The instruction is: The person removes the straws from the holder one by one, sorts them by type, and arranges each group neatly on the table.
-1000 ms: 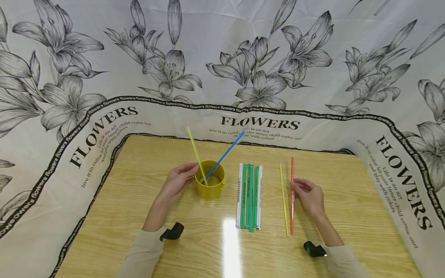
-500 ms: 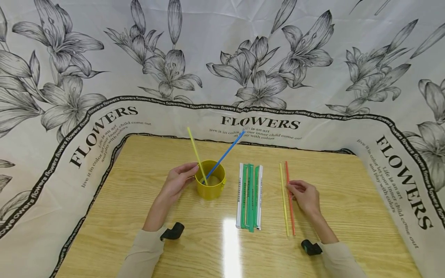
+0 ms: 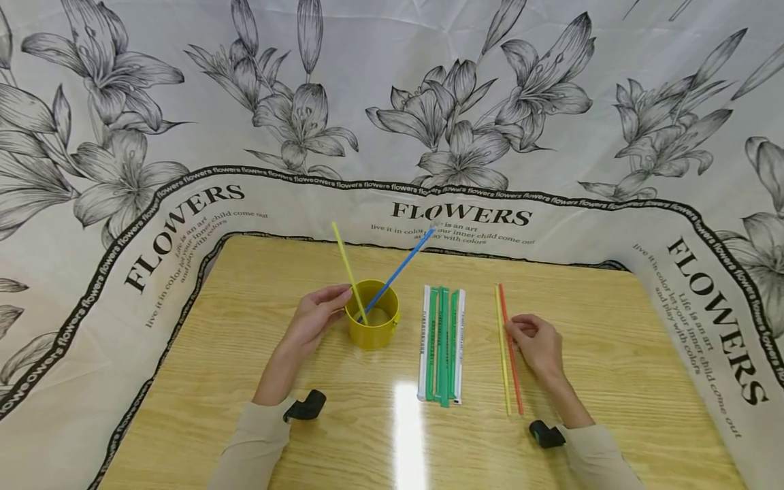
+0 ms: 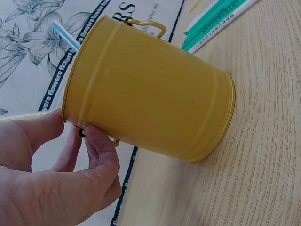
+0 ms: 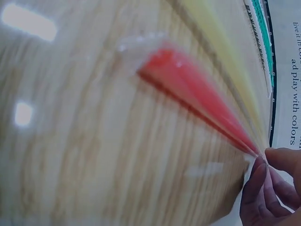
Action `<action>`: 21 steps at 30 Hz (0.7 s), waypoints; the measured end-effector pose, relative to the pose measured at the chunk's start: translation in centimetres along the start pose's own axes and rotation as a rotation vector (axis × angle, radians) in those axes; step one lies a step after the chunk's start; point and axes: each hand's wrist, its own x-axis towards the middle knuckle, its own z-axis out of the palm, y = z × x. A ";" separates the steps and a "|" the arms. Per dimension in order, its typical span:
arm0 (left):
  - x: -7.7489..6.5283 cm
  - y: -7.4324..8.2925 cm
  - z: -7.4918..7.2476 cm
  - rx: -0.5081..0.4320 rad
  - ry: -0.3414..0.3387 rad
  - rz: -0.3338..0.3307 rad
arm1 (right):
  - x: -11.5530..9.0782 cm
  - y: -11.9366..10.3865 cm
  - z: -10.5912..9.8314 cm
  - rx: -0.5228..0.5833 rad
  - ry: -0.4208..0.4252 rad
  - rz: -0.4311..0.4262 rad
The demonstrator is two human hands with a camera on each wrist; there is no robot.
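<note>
My left hand (image 3: 312, 318) holds the rim of a small yellow metal bucket (image 3: 371, 337) at its left side. In the left wrist view, thumb and fingers pinch the bucket (image 4: 155, 89) near one handle lug. A yellow straw (image 3: 343, 253) and a blue straw (image 3: 407, 262) lean apart inside it. On the right, my right hand (image 3: 540, 346) pinches a red straw (image 3: 516, 383) in a clear wrapper, its upper end close beside a yellow straw (image 3: 505, 378) on the table. The right wrist view shows the red straw (image 5: 197, 89) blurred, between thumb and fingertips.
Several green and white paper-wrapped straws (image 3: 442, 347) lie in a row between the bucket and my right hand. A flower-printed cloth (image 3: 294, 211) hangs behind the wooden table (image 3: 343, 415). Each wrist wears a black camera mount.
My right hand has moved left with the red straw, whose upper end is now close to the yellow straw and slightly slanted. My left hand stays on the bucket.
</note>
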 end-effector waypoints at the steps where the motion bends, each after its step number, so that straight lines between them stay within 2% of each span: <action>1: 0.0 0.0 0.0 0.003 -0.001 0.001 | 0.0 -0.1 -0.1 -0.008 0.009 0.000; 6: 0.1 0.0 0.1 0.004 -0.004 -0.006 | 0.1 -0.9 -0.2 0.024 0.033 0.001; 14: 0.1 0.1 0.2 0.010 0.001 -0.010 | 0.2 -3.3 -0.3 0.072 0.005 -0.003; 21: 0.0 0.0 0.0 -0.004 0.003 -0.006 | 0.9 -5.9 0.4 0.192 -0.012 -0.030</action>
